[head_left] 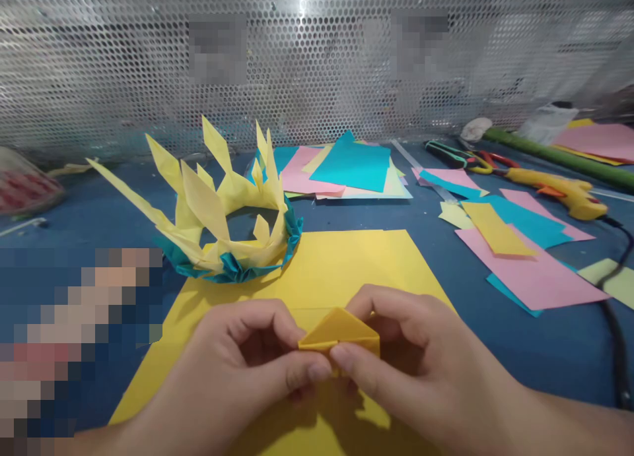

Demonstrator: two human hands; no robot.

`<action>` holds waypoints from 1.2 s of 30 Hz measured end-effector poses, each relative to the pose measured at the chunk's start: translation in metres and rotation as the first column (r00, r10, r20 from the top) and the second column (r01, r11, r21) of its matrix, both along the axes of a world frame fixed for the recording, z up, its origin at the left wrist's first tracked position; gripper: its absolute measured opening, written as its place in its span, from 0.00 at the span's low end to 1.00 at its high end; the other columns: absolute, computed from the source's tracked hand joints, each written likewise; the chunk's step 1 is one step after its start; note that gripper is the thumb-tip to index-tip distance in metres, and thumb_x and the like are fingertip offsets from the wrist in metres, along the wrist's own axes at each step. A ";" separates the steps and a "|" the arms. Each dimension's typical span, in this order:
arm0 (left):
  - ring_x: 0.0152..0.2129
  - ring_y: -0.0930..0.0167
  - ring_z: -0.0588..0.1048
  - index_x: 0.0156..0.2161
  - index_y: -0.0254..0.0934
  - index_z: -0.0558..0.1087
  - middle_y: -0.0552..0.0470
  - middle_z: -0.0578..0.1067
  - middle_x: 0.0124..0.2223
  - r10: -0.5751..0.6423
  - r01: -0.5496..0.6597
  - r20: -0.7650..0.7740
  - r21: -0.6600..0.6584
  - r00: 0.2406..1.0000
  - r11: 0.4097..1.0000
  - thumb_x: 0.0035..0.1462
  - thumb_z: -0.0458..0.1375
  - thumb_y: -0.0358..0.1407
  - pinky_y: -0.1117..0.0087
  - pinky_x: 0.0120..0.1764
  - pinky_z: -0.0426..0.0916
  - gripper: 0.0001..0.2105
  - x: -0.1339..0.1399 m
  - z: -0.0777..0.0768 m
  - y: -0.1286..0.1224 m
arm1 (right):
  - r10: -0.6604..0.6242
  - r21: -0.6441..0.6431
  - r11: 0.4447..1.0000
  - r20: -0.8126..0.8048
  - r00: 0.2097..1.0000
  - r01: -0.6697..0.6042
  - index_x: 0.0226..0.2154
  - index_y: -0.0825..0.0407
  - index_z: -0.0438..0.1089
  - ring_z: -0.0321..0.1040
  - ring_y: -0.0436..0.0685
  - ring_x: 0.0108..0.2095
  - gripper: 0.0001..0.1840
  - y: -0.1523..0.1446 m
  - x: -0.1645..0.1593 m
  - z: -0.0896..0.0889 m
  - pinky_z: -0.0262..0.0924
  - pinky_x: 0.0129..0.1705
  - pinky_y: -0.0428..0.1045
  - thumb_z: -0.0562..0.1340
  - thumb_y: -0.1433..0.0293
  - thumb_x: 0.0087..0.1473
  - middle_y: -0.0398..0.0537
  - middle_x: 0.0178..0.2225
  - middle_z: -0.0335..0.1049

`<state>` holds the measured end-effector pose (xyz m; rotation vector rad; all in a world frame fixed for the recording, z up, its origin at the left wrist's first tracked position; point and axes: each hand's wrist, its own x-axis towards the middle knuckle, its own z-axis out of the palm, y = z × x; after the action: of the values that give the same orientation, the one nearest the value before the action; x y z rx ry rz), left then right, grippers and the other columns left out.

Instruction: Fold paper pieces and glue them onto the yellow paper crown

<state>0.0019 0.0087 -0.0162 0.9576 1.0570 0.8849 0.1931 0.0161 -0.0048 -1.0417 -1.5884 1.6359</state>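
Between both hands is a small folded piece of yellow paper with a triangular peak on top. My left hand is closed on its left end, thumb in front and fingers behind. My right hand pinches the right side, its thumb pressed on the lower folded edge near the middle. Below them lies a large yellow sheet on the table. A folded-paper crown, pale yellow with tall points and a teal band, stands behind my left hand, partly over the sheet's far left corner.
Pink, teal and yellow papers lie stacked at the back and scattered on the right. A yellow glue gun with a black cord, scissors and a green rod are at the right. Perforated metal stands behind the blue table.
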 end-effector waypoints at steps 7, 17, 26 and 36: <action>0.17 0.78 0.71 0.20 0.38 0.72 0.61 0.73 0.18 -0.024 0.030 -0.086 0.080 0.996 0.996 0.46 0.72 0.30 0.81 0.22 0.65 0.13 0.000 0.002 -0.002 | 0.041 -0.022 0.999 0.040 0.998 -0.040 0.25 0.51 0.63 0.61 0.47 0.21 0.08 0.001 -0.001 0.003 0.54 0.22 0.41 0.63 0.70 0.52 0.41 0.22 0.69; 0.13 0.77 0.70 0.17 0.37 0.70 0.57 0.73 0.14 0.014 -0.021 -0.113 -0.055 0.994 0.998 0.39 0.74 0.49 0.79 0.20 0.67 0.22 0.005 0.016 0.005 | -0.028 0.187 0.982 -0.003 1.000 0.028 0.46 0.44 0.63 0.72 0.50 0.27 0.11 -0.001 0.005 -0.005 0.65 0.29 0.43 0.60 0.71 0.60 0.36 0.24 0.68; 0.20 0.74 0.66 0.20 0.37 0.71 0.57 0.69 0.20 -0.092 0.130 -0.291 0.115 0.952 0.985 0.48 0.68 0.41 0.77 0.23 0.61 0.14 0.003 0.018 0.006 | -0.008 0.317 0.948 0.042 0.999 -0.006 0.38 0.45 0.63 0.73 0.52 0.30 0.05 -0.001 0.007 -0.006 0.66 0.29 0.44 0.61 0.71 0.61 0.40 0.28 0.71; 0.24 0.71 0.73 0.26 0.40 0.81 0.55 0.79 0.25 -0.037 0.082 -0.240 0.181 0.970 0.980 0.46 0.68 0.35 0.77 0.27 0.68 0.03 0.002 0.015 0.007 | 0.032 0.280 0.958 0.114 0.993 -0.064 0.32 0.48 0.62 0.60 0.46 0.22 0.06 0.000 0.006 -0.003 0.55 0.23 0.41 0.58 0.75 0.56 0.38 0.24 0.67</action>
<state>0.0040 0.0153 -0.0016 1.2723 1.1522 0.8473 0.1993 0.0162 -0.0075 -0.9593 -1.8690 1.3489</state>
